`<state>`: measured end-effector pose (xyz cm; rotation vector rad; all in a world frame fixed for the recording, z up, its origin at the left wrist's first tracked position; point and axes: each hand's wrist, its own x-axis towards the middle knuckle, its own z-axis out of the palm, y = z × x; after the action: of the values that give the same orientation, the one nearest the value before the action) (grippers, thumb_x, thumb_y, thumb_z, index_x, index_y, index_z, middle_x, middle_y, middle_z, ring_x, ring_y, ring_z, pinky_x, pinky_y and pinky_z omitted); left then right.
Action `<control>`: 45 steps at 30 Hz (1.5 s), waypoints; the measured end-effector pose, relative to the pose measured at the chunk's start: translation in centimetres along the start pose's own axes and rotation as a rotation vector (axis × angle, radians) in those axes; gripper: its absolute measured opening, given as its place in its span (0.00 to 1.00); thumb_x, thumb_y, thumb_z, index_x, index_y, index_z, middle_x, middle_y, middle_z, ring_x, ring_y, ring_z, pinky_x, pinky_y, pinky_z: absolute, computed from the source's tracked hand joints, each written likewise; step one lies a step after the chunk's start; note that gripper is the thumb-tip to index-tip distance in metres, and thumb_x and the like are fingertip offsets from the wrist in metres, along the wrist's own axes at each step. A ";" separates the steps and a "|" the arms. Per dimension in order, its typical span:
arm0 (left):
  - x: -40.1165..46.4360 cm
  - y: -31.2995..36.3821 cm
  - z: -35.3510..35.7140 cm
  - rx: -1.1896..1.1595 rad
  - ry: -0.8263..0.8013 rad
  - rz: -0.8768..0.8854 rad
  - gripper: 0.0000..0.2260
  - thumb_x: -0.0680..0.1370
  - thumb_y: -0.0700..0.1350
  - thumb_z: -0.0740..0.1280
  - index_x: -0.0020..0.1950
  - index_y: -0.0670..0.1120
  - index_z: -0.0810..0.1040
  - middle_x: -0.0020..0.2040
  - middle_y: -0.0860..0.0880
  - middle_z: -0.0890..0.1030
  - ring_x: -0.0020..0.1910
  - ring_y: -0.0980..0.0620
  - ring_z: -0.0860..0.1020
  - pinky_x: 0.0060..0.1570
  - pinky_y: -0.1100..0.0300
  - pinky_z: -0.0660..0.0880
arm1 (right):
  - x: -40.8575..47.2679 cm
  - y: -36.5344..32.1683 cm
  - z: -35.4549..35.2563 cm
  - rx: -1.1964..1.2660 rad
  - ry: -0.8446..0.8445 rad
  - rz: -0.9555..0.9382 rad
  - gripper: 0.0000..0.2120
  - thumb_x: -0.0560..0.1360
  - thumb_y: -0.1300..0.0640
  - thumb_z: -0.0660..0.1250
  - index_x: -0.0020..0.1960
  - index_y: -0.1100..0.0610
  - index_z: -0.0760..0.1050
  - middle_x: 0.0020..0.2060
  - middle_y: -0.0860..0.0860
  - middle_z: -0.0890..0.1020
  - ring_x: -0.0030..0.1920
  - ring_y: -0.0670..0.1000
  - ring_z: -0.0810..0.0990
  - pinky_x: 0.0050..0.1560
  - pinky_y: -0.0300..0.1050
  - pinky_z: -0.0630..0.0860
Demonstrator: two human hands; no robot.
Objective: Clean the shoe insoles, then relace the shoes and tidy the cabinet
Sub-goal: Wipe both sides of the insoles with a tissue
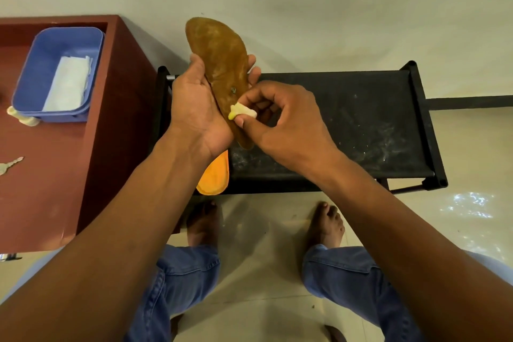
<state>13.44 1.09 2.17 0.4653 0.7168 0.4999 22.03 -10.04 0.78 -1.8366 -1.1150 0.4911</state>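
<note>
My left hand (194, 108) grips a brown insole (219, 58) by its edge, holding it upright above the black shoe rack (361, 119). My right hand (280, 116) pinches a small pale yellow sponge piece (242, 111) against the lower part of the insole. A second, orange insole (215, 175) lies on the rack's left end, partly hidden under my left wrist.
A red-brown cabinet top (55, 175) on the left carries a blue tub (58, 72) with a white cloth (69, 83) inside, and a key (9, 165). The rack's fabric shelf is dusty. My bare feet (327, 225) stand on the tiled floor.
</note>
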 end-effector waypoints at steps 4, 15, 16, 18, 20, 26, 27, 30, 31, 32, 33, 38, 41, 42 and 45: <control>-0.1 -0.7 0.2 0.016 0.022 -0.028 0.32 0.86 0.63 0.49 0.73 0.40 0.75 0.71 0.39 0.77 0.65 0.43 0.80 0.58 0.47 0.82 | -0.3 -0.1 0.2 -0.131 0.062 -0.056 0.06 0.73 0.53 0.75 0.50 0.51 0.84 0.43 0.41 0.85 0.43 0.43 0.82 0.48 0.47 0.82; -0.8 -1.7 0.8 0.193 0.002 -0.086 0.32 0.86 0.63 0.49 0.69 0.39 0.78 0.63 0.40 0.83 0.60 0.43 0.84 0.57 0.51 0.83 | 0.6 0.7 -0.6 -0.100 0.042 0.060 0.05 0.76 0.54 0.75 0.51 0.49 0.85 0.45 0.43 0.85 0.45 0.44 0.82 0.50 0.48 0.83; -0.6 -1.4 0.6 0.193 0.029 -0.072 0.33 0.86 0.63 0.49 0.69 0.39 0.79 0.65 0.40 0.82 0.61 0.43 0.83 0.56 0.50 0.83 | 0.5 0.6 -0.6 -0.097 -0.016 0.055 0.05 0.75 0.54 0.75 0.51 0.49 0.85 0.45 0.42 0.85 0.46 0.44 0.83 0.50 0.49 0.83; -0.3 -0.9 0.4 0.175 0.081 -0.037 0.33 0.86 0.63 0.48 0.65 0.39 0.80 0.66 0.41 0.82 0.60 0.44 0.81 0.55 0.50 0.82 | 0.4 0.4 -0.4 -0.107 -0.098 0.025 0.06 0.74 0.53 0.75 0.50 0.49 0.85 0.44 0.42 0.86 0.46 0.44 0.83 0.51 0.51 0.82; -0.1 -0.7 0.3 0.152 0.111 -0.021 0.32 0.86 0.63 0.49 0.61 0.40 0.82 0.64 0.42 0.83 0.57 0.46 0.81 0.57 0.50 0.80 | 0.2 0.2 -0.2 -0.106 -0.115 -0.003 0.06 0.74 0.52 0.75 0.51 0.50 0.85 0.44 0.41 0.86 0.45 0.45 0.83 0.51 0.51 0.82; -0.4 -2.0 0.7 0.234 0.065 -0.073 0.29 0.87 0.61 0.52 0.67 0.40 0.80 0.60 0.41 0.85 0.59 0.43 0.84 0.62 0.47 0.80 | -0.2 0.4 0.1 -0.187 0.072 -0.053 0.04 0.75 0.52 0.74 0.49 0.50 0.83 0.42 0.43 0.83 0.43 0.44 0.81 0.47 0.49 0.82; -0.5 -2.1 0.7 0.240 0.053 -0.080 0.28 0.87 0.61 0.52 0.66 0.40 0.80 0.57 0.41 0.85 0.57 0.44 0.85 0.61 0.49 0.81 | -0.2 0.4 0.1 -0.193 0.103 -0.045 0.04 0.75 0.52 0.74 0.49 0.50 0.83 0.42 0.42 0.83 0.43 0.44 0.81 0.47 0.48 0.81; -0.8 -2.1 0.8 0.258 0.007 -0.110 0.29 0.87 0.61 0.52 0.69 0.40 0.78 0.58 0.40 0.84 0.59 0.43 0.84 0.61 0.50 0.81 | 0.1 0.6 0.1 -0.157 0.179 -0.002 0.05 0.75 0.52 0.74 0.50 0.51 0.84 0.43 0.43 0.84 0.43 0.44 0.82 0.47 0.47 0.82; -0.9 -2.1 0.8 0.264 -0.003 -0.118 0.29 0.87 0.61 0.51 0.70 0.40 0.78 0.60 0.40 0.84 0.61 0.43 0.84 0.61 0.50 0.80 | 0.2 0.6 0.0 -0.137 0.185 0.011 0.05 0.76 0.53 0.74 0.51 0.51 0.84 0.43 0.43 0.84 0.43 0.44 0.82 0.47 0.47 0.82; -0.9 -2.0 0.8 0.267 -0.006 -0.122 0.30 0.87 0.61 0.51 0.70 0.40 0.78 0.61 0.39 0.84 0.61 0.43 0.83 0.61 0.50 0.80 | 0.2 0.5 0.0 -0.118 0.174 0.022 0.05 0.76 0.53 0.74 0.51 0.52 0.84 0.43 0.43 0.84 0.43 0.44 0.82 0.47 0.46 0.82; -0.9 -1.9 0.8 0.269 -0.004 -0.120 0.30 0.86 0.61 0.51 0.70 0.40 0.78 0.62 0.40 0.84 0.61 0.43 0.84 0.60 0.50 0.81 | 0.2 0.5 -0.1 -0.100 0.150 0.030 0.05 0.76 0.54 0.75 0.51 0.52 0.85 0.43 0.43 0.85 0.43 0.44 0.82 0.47 0.45 0.83; -0.1 -0.9 0.1 0.280 0.059 -0.068 0.31 0.86 0.62 0.50 0.71 0.39 0.78 0.66 0.40 0.82 0.65 0.41 0.81 0.64 0.46 0.78 | 0.3 -0.1 -0.5 -0.035 -0.076 0.030 0.04 0.76 0.56 0.75 0.51 0.52 0.86 0.42 0.41 0.85 0.43 0.42 0.83 0.45 0.39 0.82; 0.4 -0.3 -0.2 0.259 0.096 -0.032 0.31 0.87 0.62 0.50 0.71 0.39 0.78 0.68 0.40 0.80 0.61 0.44 0.80 0.60 0.50 0.79 | 0.2 -0.3 -0.5 -0.028 -0.172 0.004 0.04 0.75 0.56 0.76 0.50 0.52 0.85 0.43 0.42 0.86 0.44 0.42 0.84 0.47 0.43 0.83; 0.5 -0.3 -0.2 0.251 0.106 -0.030 0.31 0.87 0.62 0.50 0.71 0.39 0.78 0.69 0.40 0.80 0.59 0.45 0.79 0.58 0.51 0.80 | 0.1 -0.3 -0.5 -0.029 -0.176 0.002 0.04 0.75 0.56 0.76 0.50 0.51 0.85 0.43 0.42 0.86 0.43 0.43 0.83 0.47 0.44 0.83; 0.4 -0.7 0.0 0.269 0.104 -0.040 0.31 0.86 0.62 0.50 0.70 0.40 0.78 0.68 0.40 0.81 0.62 0.43 0.82 0.61 0.47 0.80 | -0.2 -0.2 -0.2 -0.073 -0.086 -0.009 0.04 0.74 0.54 0.76 0.49 0.52 0.85 0.42 0.42 0.85 0.43 0.43 0.82 0.47 0.45 0.82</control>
<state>13.88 0.77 1.58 0.6789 0.8970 0.3931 21.99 -10.32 1.03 -1.8880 -1.2125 0.5355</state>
